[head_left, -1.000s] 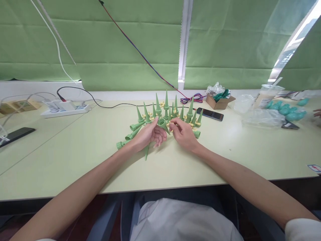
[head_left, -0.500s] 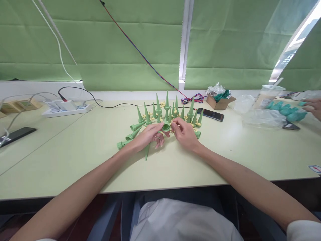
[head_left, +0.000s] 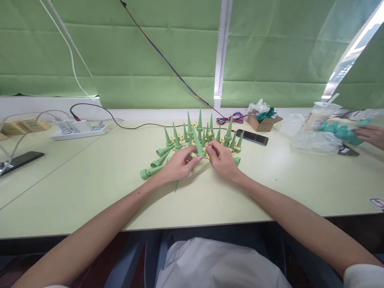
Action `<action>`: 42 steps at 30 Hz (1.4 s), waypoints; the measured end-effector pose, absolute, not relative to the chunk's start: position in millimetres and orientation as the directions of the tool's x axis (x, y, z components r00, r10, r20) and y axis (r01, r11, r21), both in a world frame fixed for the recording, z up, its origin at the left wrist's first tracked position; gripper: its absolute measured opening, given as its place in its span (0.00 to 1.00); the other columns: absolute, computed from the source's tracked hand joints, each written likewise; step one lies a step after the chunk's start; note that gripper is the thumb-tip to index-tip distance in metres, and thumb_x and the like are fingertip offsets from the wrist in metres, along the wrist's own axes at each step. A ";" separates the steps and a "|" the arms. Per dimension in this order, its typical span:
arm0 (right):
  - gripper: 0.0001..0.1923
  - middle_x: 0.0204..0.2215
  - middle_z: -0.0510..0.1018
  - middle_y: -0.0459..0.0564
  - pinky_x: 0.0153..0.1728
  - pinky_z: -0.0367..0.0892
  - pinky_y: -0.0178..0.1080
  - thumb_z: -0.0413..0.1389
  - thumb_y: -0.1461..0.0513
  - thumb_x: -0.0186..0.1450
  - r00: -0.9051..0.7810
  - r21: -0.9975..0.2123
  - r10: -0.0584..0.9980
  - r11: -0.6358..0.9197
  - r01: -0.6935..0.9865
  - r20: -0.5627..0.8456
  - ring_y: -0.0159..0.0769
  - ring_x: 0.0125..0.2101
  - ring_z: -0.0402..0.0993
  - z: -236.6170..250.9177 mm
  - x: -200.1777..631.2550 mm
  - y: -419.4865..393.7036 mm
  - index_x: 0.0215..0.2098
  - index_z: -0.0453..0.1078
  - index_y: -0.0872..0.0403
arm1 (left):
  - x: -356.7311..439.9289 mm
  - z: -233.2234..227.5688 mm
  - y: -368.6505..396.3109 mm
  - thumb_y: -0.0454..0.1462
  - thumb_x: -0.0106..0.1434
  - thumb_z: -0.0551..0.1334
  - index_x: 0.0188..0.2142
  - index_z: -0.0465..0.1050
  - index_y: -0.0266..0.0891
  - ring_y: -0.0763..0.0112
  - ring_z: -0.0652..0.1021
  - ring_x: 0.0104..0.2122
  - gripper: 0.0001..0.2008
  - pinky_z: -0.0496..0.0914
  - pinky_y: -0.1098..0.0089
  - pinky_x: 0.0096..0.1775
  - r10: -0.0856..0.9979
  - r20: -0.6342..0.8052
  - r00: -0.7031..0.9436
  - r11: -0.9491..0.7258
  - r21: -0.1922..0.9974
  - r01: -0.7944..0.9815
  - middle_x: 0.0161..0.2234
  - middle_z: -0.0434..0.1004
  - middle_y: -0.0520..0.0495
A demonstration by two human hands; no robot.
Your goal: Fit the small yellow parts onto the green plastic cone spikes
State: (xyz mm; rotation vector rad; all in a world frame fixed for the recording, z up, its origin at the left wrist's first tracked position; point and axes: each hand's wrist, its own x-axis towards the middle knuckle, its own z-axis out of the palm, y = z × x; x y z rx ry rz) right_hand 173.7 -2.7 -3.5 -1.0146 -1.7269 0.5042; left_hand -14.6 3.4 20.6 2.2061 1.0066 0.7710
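My left hand [head_left: 181,163] is closed on a green plastic watering spike [head_left: 199,146], gripping it near its wide end with the point tilted up and away. Close beside it, my right hand [head_left: 221,159] is pinched, with a small yellow plastic piece [head_left: 208,148] partly hidden at its fingertips. Behind both hands, several green spikes [head_left: 228,132] stand upright on the table among small yellow parts. More spikes lie on their sides by my left wrist, one of them with a ribbed cap [head_left: 145,174].
A phone [head_left: 252,137] and a small cardboard box [head_left: 263,122] lie behind my right hand. Further right are a drink cup [head_left: 319,115], plastic bags and another person's hand [head_left: 372,134] at teal objects. A power strip [head_left: 81,131] and dark device [head_left: 22,162] sit left.
My left hand has turned the spike, so its open wide end no longer faces me and its point rises. My right hand has barely moved. The other person's hand has shifted left.
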 end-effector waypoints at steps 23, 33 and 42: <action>0.20 0.18 0.59 0.41 0.25 0.52 0.36 0.46 0.53 0.71 -0.092 -0.743 0.833 0.531 0.407 0.545 0.30 0.21 0.55 -2.9 168.2 -2.1 0.23 0.54 0.51 | -15.3 19.1 7.9 0.41 0.66 0.59 0.54 0.70 0.43 0.74 0.75 0.27 0.18 0.72 0.69 0.33 0.747 0.481 0.459 -0.663 0.490 0.566 0.48 0.73 0.43; 0.17 0.19 0.63 0.42 0.25 0.55 0.36 0.47 0.51 0.71 -0.123 -0.747 0.822 0.559 0.360 0.556 0.31 0.21 0.59 -7.1 172.4 0.9 0.29 0.60 0.51 | -13.2 26.7 8.3 0.56 0.63 0.59 0.27 0.66 0.38 0.70 0.75 0.20 0.23 0.70 0.71 0.21 0.891 0.155 0.428 -0.283 0.925 0.254 0.23 0.71 0.51; 0.18 0.21 0.63 0.41 0.26 0.56 0.36 0.44 0.51 0.73 -0.152 -0.774 0.827 0.561 0.292 0.542 0.31 0.21 0.59 -9.4 171.7 -1.2 0.29 0.57 0.50 | -11.6 23.9 9.1 0.53 0.60 0.64 0.26 0.69 0.37 0.71 0.75 0.21 0.21 0.70 0.70 0.23 0.853 0.057 0.519 -0.180 0.965 0.190 0.22 0.74 0.50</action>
